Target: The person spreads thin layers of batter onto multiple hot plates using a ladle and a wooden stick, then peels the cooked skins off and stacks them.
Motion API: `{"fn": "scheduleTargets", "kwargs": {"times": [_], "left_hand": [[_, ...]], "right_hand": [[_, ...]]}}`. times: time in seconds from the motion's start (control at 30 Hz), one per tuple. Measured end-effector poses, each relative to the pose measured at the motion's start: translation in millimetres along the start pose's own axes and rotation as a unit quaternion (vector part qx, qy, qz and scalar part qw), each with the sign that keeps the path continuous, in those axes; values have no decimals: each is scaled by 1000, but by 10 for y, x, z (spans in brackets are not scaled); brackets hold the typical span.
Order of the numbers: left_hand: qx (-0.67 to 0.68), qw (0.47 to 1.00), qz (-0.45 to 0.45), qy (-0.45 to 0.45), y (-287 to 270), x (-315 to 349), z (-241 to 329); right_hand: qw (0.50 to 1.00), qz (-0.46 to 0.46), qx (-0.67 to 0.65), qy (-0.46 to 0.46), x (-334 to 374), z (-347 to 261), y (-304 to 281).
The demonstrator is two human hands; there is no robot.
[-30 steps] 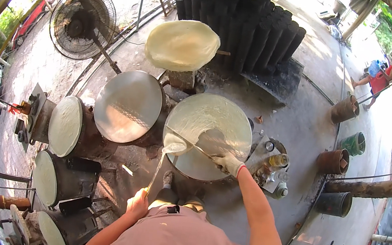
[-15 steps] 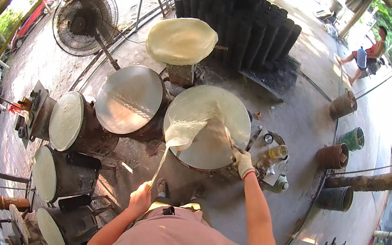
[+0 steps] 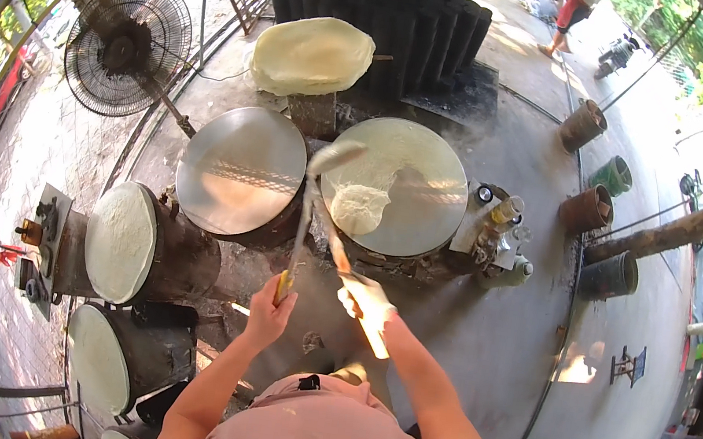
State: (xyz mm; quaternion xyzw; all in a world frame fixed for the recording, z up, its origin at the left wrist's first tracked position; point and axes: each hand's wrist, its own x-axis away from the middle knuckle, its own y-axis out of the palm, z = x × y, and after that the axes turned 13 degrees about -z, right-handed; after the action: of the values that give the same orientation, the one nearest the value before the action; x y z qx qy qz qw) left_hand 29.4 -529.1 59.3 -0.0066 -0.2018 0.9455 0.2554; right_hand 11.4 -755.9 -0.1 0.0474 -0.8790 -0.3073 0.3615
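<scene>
Both tools have swung over to the near left edge of the right-hand round plate point(image 3: 409, 218), and the right grip point(image 3: 365, 299) has moved left, close to the left grip point(image 3: 268, 311). Pale batter was bunched up at the left tool's tip a moment ago; now a soft blob point(image 3: 359, 210) of it sits on the plate's near left part.

The left grip is curled tight around the yellow end of the thin tool point(image 3: 302, 229). The right grip is wrapped around the wooden stick point(image 3: 338, 252), with a bit poking out under the hand. The two tools meet or cross just past the plate's left edge. Their top ends are blurry, so I cannot tell which one has the wide head.

I think both tools are light and stiff, and easy to swing. It seems best to hold them low on the handle, far from the plate, which may be hot. The blob looks wet, sticky and floppy, so fingers would likely sink in or tear it. Sliding something flat under it looks better than pinching. The thin coat of batter point(image 3: 415, 143) on the far side of the plate looks easy to rip.

The other round plate point(image 3: 245, 152) stands just to the left.
</scene>
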Motion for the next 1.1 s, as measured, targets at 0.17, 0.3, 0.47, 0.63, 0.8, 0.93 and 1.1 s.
{"fn": "scheduleTargets", "kwargs": {"times": [0.17, 0.3, 0.47, 0.63, 0.8, 0.93, 1.1], "left_hand": [[244, 967, 0, -78, -603, 479, 130], [320, 945, 11, -71, -888, 964, -160], [415, 897, 59, -141, -1025, 1498, -332], [440, 885, 76, -132, -903, 1561, -273], [496, 858, 67, -113, -635, 1417, -50], [477, 871, 53, -105, -249, 1267, 177], [522, 847, 32, -94, 372, 990, 528]], "right_hand": [[956, 202, 22, -211, -751, 749, -88], [938, 273, -72, -202, -1104, 1104, 408], [904, 378, 138, -145, -869, 668, 342], [890, 366, -111, -250, -865, 824, 291], [951, 253, 42, -171, -564, 970, -740], [936, 289, 52, -196, -56, 460, -714], [956, -128, -233, -126, 223, 819, -1917]]}}
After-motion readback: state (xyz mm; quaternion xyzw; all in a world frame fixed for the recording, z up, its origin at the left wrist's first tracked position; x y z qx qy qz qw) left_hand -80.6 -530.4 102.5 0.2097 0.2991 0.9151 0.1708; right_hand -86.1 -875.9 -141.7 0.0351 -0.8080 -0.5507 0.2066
